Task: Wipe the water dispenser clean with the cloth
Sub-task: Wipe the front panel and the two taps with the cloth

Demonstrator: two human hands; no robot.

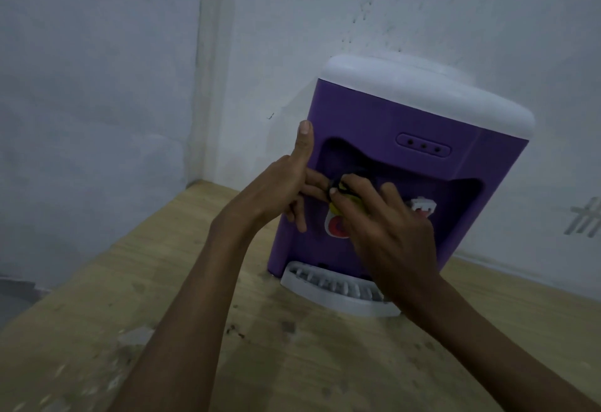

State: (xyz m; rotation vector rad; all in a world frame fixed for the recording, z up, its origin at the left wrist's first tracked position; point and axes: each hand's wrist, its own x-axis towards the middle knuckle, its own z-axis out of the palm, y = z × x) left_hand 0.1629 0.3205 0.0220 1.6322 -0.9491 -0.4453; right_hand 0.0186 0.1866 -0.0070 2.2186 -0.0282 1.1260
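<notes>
The purple water dispenser (390, 164) is stood on the wooden desk (162, 281), pushed far back against the wall (97, 70), with its white drip tray (335, 291) at the near side. The left hand (286, 184) is laid on the left edge of the front, thumb up, fingers (312, 184) bent in toward the tap recess. The right hand (387, 226) is closed round a small bunched cloth (344, 198), yellow with dark parts, pressed in at the left tap; the white tap (421, 206) to the right is left uncovered. The recess appears to be the part being wiped. It would be best done with the body braced by the left hand, the cloth worked round the tap in short strokes, and no lever pressed by mistake.
</notes>
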